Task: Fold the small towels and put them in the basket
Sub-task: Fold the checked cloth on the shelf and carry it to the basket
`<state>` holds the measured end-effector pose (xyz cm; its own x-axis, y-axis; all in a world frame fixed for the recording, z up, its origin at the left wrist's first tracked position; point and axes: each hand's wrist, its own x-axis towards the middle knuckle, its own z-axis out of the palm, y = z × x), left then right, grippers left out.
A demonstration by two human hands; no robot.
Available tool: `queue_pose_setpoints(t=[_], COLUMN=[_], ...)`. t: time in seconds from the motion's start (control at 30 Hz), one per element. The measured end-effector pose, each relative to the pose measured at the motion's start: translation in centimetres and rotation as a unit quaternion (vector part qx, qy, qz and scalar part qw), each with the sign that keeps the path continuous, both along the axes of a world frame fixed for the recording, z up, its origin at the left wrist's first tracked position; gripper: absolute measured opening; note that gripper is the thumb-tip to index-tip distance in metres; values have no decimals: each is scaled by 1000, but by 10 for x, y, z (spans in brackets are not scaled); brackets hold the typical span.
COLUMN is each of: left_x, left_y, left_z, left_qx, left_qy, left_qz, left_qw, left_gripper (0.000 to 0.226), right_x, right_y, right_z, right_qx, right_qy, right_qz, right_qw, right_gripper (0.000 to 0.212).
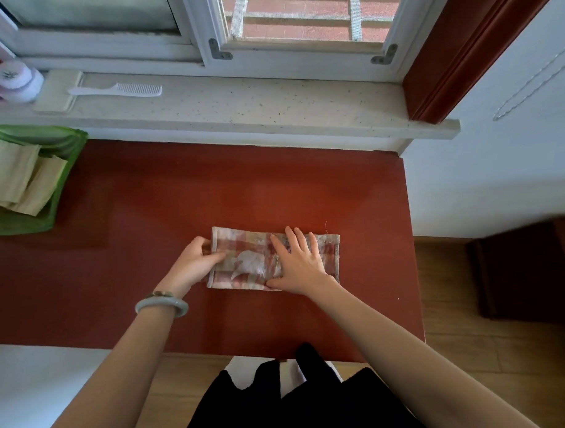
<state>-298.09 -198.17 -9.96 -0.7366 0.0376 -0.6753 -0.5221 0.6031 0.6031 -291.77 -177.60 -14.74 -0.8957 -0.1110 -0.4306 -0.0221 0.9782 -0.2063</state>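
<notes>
Red tabletop (147,218) below the window carries the towel (247,263), folded to a strip at centre, well apart from the basket (25,222) at the left edge. Left grip (193,261) is clamped on the towel's left end; right grip (300,267) lies flat, fingers spread, pressing the right half. Probable fault: layers slide and edges misalign if that press slips during the next fold.

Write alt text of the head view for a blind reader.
Two hands fold a checked towel on a red table: the left hand grips its left end, the right hand presses flat on its right half. A green basket holding pale folded towels sits at the table's far left, and a white comb lies on the windowsill.
</notes>
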Motion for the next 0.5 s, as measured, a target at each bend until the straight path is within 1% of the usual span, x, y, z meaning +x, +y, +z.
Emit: queue_pose_setpoints(t=[0.1, 0.2, 0.3, 0.4, 0.5], left_x=[7, 12, 16, 23, 29], left_y=[5, 13, 29, 49, 72], left_z=[13, 25, 36, 43, 45], left_qx=[21, 3, -7, -37, -67], left_qy=[50, 109, 149, 171, 185], left_qz=[-35, -75, -99, -141, -178], left_qw=[998, 991, 984, 974, 964], left_gripper=[20, 22, 22, 19, 15], right_x=[0, 1, 3, 11, 28], right_y=[1, 5, 26, 64, 100], right_z=[1, 6, 17, 26, 26], right_qx=[-7, -42, -79, -62, -43], right_qy=[-5, -8, -1, 0, -1], right_qz=[0, -3, -19, -44, -81], right_qw=[1000, 999, 997, 997, 996], right_gripper=[104, 104, 104, 102, 105])
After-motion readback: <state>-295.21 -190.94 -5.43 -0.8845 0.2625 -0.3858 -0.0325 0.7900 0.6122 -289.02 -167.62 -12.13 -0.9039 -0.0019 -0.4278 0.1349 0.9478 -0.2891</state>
